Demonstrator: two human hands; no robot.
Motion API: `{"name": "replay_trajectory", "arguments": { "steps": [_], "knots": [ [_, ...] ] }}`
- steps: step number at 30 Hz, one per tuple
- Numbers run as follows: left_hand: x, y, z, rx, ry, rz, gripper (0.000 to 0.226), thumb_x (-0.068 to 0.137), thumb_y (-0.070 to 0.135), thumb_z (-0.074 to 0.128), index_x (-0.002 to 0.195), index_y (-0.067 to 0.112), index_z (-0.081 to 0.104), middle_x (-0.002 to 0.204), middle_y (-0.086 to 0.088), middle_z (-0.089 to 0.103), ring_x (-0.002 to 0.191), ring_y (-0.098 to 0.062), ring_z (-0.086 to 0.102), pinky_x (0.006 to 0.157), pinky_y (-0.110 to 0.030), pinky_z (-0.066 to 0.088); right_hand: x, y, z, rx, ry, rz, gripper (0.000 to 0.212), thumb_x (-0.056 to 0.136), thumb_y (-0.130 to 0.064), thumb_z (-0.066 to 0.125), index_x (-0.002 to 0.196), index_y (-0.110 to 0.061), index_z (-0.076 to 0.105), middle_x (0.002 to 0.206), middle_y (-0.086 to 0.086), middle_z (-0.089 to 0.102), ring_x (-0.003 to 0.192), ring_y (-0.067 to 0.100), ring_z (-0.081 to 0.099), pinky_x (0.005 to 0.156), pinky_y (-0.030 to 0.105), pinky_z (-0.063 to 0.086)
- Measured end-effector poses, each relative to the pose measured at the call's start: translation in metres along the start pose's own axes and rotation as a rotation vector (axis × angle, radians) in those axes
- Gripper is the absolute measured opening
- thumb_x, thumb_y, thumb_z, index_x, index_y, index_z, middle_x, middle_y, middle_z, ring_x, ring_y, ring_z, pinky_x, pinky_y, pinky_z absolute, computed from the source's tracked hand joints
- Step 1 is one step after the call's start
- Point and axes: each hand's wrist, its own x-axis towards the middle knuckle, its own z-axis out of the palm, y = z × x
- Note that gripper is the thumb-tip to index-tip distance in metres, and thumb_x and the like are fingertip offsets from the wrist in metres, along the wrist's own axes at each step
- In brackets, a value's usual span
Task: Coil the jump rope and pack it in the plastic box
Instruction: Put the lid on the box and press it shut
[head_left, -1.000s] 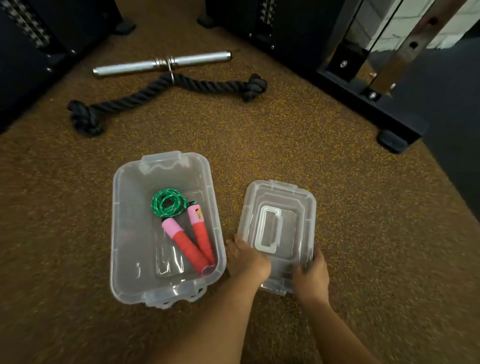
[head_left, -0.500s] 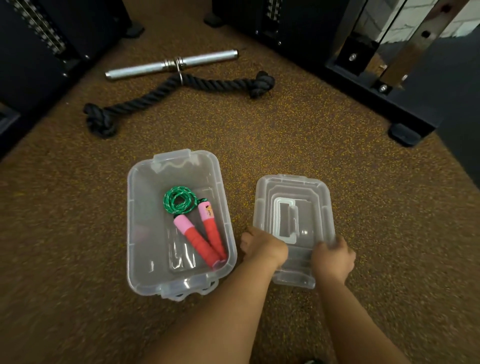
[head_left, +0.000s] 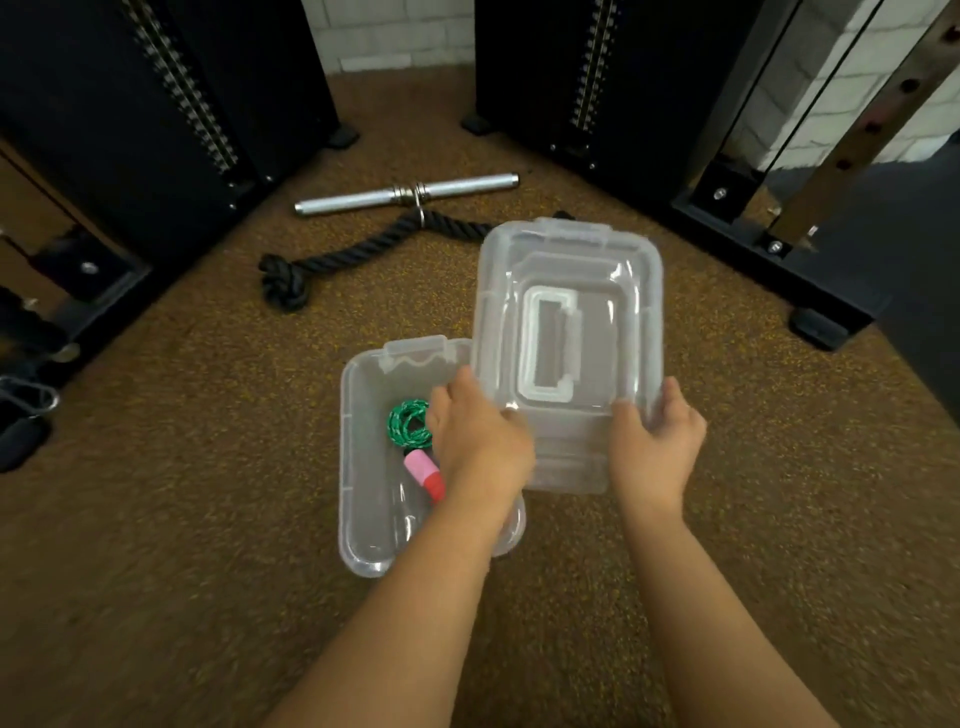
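On the speckled gym floor (head_left: 208, 467), the coiled jump rope (head_left: 410, 423) already lies in the plastic box (head_left: 358, 467). Both hands, left hand (head_left: 480, 447) and right hand (head_left: 657, 441), grip the lid (head_left: 571, 291), fingers curled around its near edge, raised right of the box. Closing seems next: shift it left, align, press down.

The lid (head_left: 571, 332) in my two hands is clear, glossy plastic, smooth, with bright glints along its ridges. The plastic box (head_left: 358, 467) at lower centre is the same see-through, shiny stuff. Inside it, the jump rope (head_left: 408, 423) is a green braided cord, matt, with a smooth pink and red handle. The floor (head_left: 208, 467) is a rough, speckled brown surface, dull all over. At upper centre lies a polished metal bar (head_left: 405, 195), and a thick black twisted rope (head_left: 353, 249), coarse and matt.
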Motion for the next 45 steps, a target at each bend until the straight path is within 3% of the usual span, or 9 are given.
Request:
{"name": "replay_trajectory", "arguments": {
  "steps": [4,11,17,23,28,32,38,42,45],
  "knots": [
    [-0.001,-0.047,-0.043,-0.046,0.082,-0.078,0.051,0.084,0.014,0.055,0.134,0.014,0.046,0.131,-0.014,0.044,0.127,-0.031,0.041,0.109,-0.037,0.03,-0.037,-0.013,0.03,-0.131,-0.178,-0.097,0.062,0.089,-0.017,0.053,0.146,-0.009,0.031,0.137,0.011,0.036,0.127,0.025,0.038,0.112,0.032,0.026],
    [-0.006,-0.106,-0.074,-0.041,0.063,-0.23,0.043,0.09,0.016,0.051,0.133,0.013,0.048,0.129,-0.014,0.045,0.123,-0.03,0.043,0.106,-0.035,0.032,-0.086,0.006,0.063,-0.248,-0.365,-0.059,0.06,0.092,-0.02,0.053,0.146,-0.01,0.029,0.135,0.012,0.034,0.123,0.03,0.045,0.109,0.041,0.037],
    [-0.001,-0.126,-0.073,-0.117,-0.001,-0.301,0.041,0.094,0.015,0.045,0.135,0.012,0.048,0.136,-0.013,0.04,0.126,-0.03,0.042,0.108,-0.039,0.031,-0.094,0.014,0.07,-0.319,-0.433,-0.007,0.054,0.091,-0.021,0.051,0.142,-0.013,0.034,0.133,0.01,0.033,0.116,0.033,0.05,0.104,0.046,0.043],
    [0.007,-0.131,-0.072,-0.26,-0.031,-0.279,0.031,0.095,0.01,0.042,0.124,0.019,0.05,0.109,0.001,0.055,0.096,-0.02,0.053,0.085,-0.033,0.042,-0.085,0.008,0.074,-0.35,-0.471,-0.013,0.056,0.095,-0.022,0.05,0.145,-0.01,0.029,0.14,0.011,0.03,0.116,0.034,0.052,0.104,0.045,0.043],
    [0.012,-0.134,-0.076,-0.287,-0.047,-0.291,0.034,0.094,0.013,0.049,0.127,0.02,0.053,0.109,0.001,0.061,0.097,-0.022,0.058,0.094,-0.038,0.048,-0.078,0.003,0.073,-0.38,-0.51,0.007,0.055,0.095,-0.021,0.05,0.145,-0.011,0.029,0.141,0.011,0.03,0.116,0.032,0.051,0.105,0.04,0.041],
    [0.012,-0.137,-0.08,-0.332,-0.062,-0.337,0.033,0.09,0.01,0.056,0.123,0.016,0.06,0.111,-0.003,0.067,0.097,-0.024,0.063,0.094,-0.04,0.05,-0.079,0.004,0.069,-0.409,-0.512,0.012,0.052,0.094,-0.02,0.052,0.142,-0.012,0.034,0.138,0.012,0.035,0.102,0.025,0.051,0.098,0.038,0.044],
    [0.01,-0.148,-0.085,-0.407,-0.127,-0.465,0.032,0.085,0.008,0.064,0.116,0.008,0.065,0.104,-0.009,0.071,0.092,-0.026,0.068,0.092,-0.042,0.054,-0.08,0.011,0.062,-0.427,-0.533,0.054,0.042,0.087,-0.026,0.055,0.128,-0.019,0.049,0.122,0.008,0.055,0.099,0.027,0.058,0.089,0.041,0.051],
    [0.006,-0.155,-0.085,-0.456,-0.113,-0.521,0.036,0.083,0.012,0.07,0.117,0.005,0.063,0.107,-0.013,0.07,0.093,-0.027,0.067,0.093,-0.044,0.053,-0.082,0.015,0.055,-0.348,-0.567,0.131,0.028,0.091,-0.025,0.053,0.118,-0.023,0.056,0.1,-0.001,0.065,0.086,0.018,0.061,0.072,0.032,0.049],
    [0.005,-0.155,-0.085,-0.501,-0.096,-0.542,0.035,0.082,0.012,0.072,0.115,0.003,0.063,0.1,-0.012,0.068,0.092,-0.028,0.067,0.091,-0.042,0.054,-0.085,0.016,0.049,-0.304,-0.55,0.161,0.03,0.093,-0.025,0.05,0.123,-0.022,0.057,0.096,-0.003,0.062,0.089,0.02,0.059,0.083,0.038,0.051]
  ]
}}
